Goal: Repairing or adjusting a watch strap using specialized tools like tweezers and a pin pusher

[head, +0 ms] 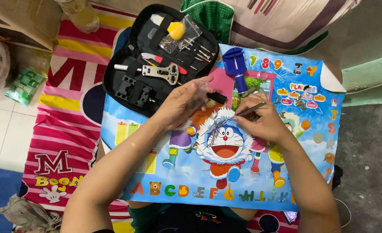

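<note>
Bare left hand pinches a small dark part; right hand grips thin metal tweezers.

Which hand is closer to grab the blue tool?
Probably the right hand: the blue tool stands just above it, nearer than to the left hand. But the right already pinches a thin metal tool, and the left grips something dark too.

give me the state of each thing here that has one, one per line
black zip tool case: open, lying flat, tools inside
left hand: closed on a small black item
right hand: pinching thin metal tweezers, tips down at the mat
blue plastic tool: lying out of the case
colourful cartoon mat: spread flat, far right corner curled
</note>
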